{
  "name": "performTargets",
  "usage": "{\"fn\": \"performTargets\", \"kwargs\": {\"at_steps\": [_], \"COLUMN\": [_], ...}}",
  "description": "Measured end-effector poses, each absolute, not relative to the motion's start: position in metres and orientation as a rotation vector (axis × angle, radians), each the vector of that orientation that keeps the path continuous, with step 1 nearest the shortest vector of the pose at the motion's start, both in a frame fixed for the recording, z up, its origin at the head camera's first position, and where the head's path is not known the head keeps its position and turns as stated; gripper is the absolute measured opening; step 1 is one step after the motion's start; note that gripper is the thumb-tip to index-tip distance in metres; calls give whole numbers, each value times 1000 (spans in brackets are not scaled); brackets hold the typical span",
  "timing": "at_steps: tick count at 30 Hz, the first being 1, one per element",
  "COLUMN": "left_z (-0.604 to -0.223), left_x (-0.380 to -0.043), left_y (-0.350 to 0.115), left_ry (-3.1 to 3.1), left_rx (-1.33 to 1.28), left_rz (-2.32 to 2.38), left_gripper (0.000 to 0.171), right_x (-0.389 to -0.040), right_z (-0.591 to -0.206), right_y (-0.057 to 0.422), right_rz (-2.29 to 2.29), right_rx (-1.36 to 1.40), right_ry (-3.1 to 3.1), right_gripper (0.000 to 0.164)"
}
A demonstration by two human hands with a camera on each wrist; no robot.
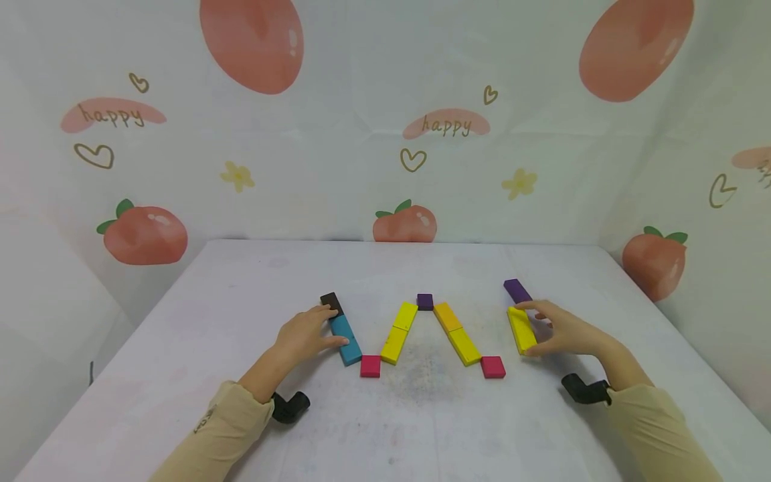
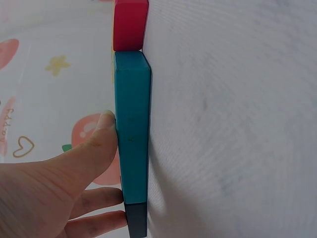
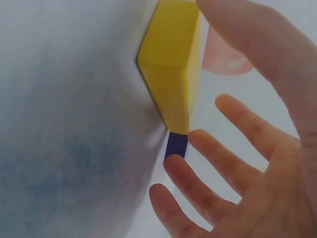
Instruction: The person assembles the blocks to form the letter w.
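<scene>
My left hand (image 1: 304, 335) touches the top of a blue block (image 1: 345, 338) with its thumb. Its fingers reach a black block (image 1: 332, 302) that joins the blue one's far end. In the left wrist view, a red block (image 2: 131, 25) adjoins the blue block. On the right, a yellow block (image 1: 522, 331) lies between the thumb and forefinger of my right hand (image 1: 563, 329), which grips it at its two ends. A purple block (image 1: 518, 290) lies just beyond it; in the right wrist view, fingertips partly cover this purple block (image 3: 176, 145).
Between the hands, a zigzag of blocks runs from the left red block (image 1: 370, 366) through yellow pieces (image 1: 399, 333), a small purple block (image 1: 425, 302), and an orange block (image 1: 447, 316) to the right red block (image 1: 493, 367). A patterned cloth (image 1: 313, 181) stands behind the white table (image 1: 385, 428).
</scene>
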State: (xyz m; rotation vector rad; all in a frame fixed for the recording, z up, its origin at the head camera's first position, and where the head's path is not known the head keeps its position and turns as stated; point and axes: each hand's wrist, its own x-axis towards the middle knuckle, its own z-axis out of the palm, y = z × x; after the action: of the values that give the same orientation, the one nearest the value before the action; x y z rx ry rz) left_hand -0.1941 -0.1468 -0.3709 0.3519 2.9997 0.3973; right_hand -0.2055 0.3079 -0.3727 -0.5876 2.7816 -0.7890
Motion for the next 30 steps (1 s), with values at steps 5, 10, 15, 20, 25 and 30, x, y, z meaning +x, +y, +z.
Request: {"fn": "performTargets", "kwargs": {"at_steps": [5,10,15,20,25,30], "left_z": [-371,-371,-372,-372,-372,-373], "left_x": [-194,-195,-195,-195,-195,-195], "left_y": [-147,-147,-148,-148,-148,-148], "left_ry": [2996,2995,3000,3003,3002,3005], "left_rx": [345,332,333,337,340,345], "left_rz": [398,409,412,411,406,410], "left_gripper": [64,65,64,64,64,64], "right_x": [-207,-208,-210,-210,-211,-210], "right_z": [-375,-375,-375,-376,-378,-380], "right_y": [310,312,313,313,314,317], "right_rz": [-766,-748,-746,-756,-763,-789], "right_rx": [-581,-575,-607,-659,-689,-738], "right_ry": [2752,2735,2731,2730,2725,2732], "right_gripper": [83,84,84,81,79,78]}}
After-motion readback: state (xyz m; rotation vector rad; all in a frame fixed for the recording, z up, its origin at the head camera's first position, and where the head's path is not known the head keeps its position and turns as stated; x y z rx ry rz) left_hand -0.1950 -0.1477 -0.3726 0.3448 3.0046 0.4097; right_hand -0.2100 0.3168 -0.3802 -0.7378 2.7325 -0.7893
